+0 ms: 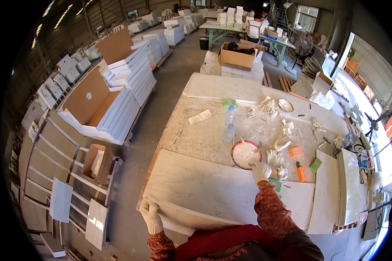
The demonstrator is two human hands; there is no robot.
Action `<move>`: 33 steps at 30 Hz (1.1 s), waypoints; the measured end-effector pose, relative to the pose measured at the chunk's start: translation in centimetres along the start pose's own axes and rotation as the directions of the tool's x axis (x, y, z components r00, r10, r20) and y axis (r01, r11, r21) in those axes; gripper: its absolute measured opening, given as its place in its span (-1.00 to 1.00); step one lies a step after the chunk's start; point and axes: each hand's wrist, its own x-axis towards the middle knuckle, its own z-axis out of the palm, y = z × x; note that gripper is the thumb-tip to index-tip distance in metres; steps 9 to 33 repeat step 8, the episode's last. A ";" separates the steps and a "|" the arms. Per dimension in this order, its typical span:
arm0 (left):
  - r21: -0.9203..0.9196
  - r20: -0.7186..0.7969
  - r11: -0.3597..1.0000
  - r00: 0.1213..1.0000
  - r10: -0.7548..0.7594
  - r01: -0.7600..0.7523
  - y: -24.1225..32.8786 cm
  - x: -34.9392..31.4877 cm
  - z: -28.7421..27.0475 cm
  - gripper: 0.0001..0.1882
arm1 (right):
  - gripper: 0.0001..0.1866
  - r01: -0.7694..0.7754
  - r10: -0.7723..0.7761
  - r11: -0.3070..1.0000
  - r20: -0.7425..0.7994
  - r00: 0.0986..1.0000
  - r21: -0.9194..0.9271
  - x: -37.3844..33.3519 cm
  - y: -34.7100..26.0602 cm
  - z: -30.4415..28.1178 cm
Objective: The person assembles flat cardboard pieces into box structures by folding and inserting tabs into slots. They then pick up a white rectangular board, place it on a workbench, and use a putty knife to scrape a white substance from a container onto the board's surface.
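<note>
A white, grey-veined marble slab [200, 182] lies along the near side of the worktable. At its near left corner my gloved left hand [151, 215] is closed over the edge, the fingers curled onto the top. My right hand [261, 172], also gloved, is at the lower right rim of a red-rimmed tub [233, 162] holding white paste. Its fingers are bunched, and what they hold, if anything, is hidden. A thin blade-like piece [260, 147] stands at the tub's right side. Several white work gloves [274, 158] lie right beside that hand.
Beyond the tub stand two clear bottles [228, 132]. Orange boxes [302, 174] and a green block [315, 164] lie to the right. A metal rack [69, 174] and stacked white panels [130, 87] flank the table's left. Another person [253, 28] is far back.
</note>
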 end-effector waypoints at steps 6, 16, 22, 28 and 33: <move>-0.004 -0.036 0.999 0.998 -0.051 0.051 0.2 -0.1 0.1 -0.67 | -0.82 -0.070 0.072 0.997 -0.091 0.993 0.024 0.2 -1.7 -1.6; -0.038 -0.044 0.995 0.995 -0.094 0.093 0.1 0.1 0.8 -0.64 | -0.77 -0.086 0.092 0.995 -0.120 0.988 0.049 0.0 -1.1 -3.7; -0.038 -0.044 0.995 0.995 -0.094 0.093 0.1 0.1 0.8 -0.64 | -0.77 -0.086 0.092 0.995 -0.120 0.988 0.049 0.0 -1.1 -3.7; -0.038 -0.044 0.995 0.995 -0.094 0.093 0.1 0.1 0.8 -0.64 | -0.77 -0.086 0.092 0.995 -0.120 0.988 0.049 0.0 -1.1 -3.7; -0.038 -0.044 0.995 0.995 -0.094 0.093 0.1 0.1 0.8 -0.64 | -0.77 -0.086 0.092 0.995 -0.120 0.988 0.049 0.0 -1.1 -3.7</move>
